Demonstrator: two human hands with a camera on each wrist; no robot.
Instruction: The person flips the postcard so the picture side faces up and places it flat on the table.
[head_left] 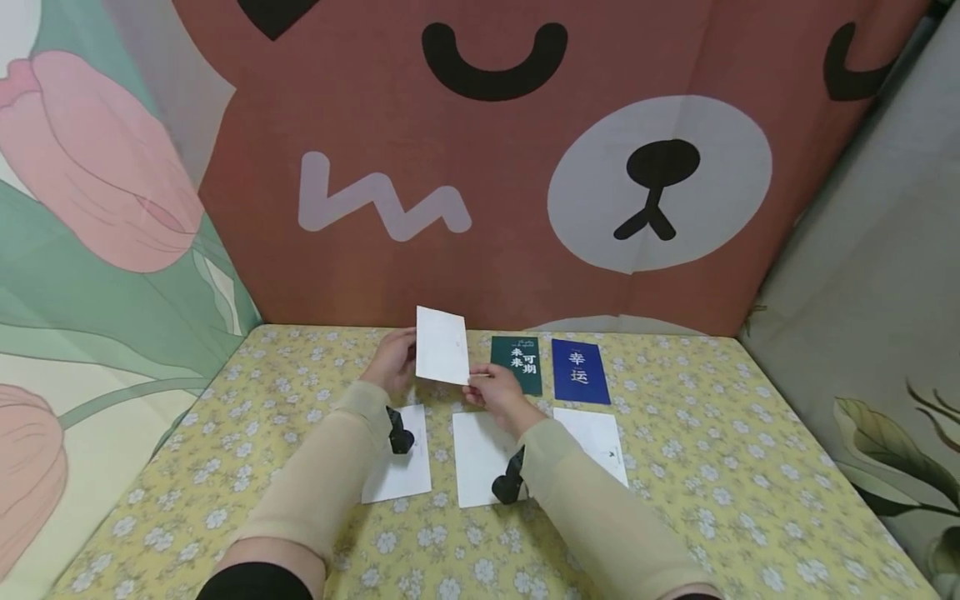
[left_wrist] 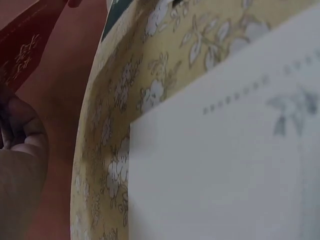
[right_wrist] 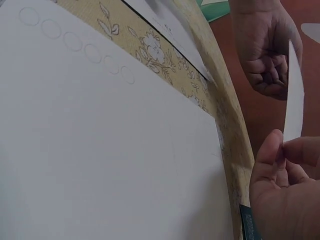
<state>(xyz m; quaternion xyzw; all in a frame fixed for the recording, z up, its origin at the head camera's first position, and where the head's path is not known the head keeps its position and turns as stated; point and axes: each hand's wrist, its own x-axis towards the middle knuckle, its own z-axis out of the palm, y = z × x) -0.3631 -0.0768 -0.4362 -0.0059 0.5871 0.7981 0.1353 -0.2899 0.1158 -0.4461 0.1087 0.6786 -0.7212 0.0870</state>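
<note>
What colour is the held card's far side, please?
The far side is dark red, clearest in the left wrist view.

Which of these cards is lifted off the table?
The red-backed card, pinched by the right hand. The green card, blue card and three white ones all lie on the table.

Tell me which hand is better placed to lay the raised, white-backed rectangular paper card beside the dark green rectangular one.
Probably the right hand: it pinches the raised card by a corner and is nearer the green card; the left hand shows no clear grip.
</note>
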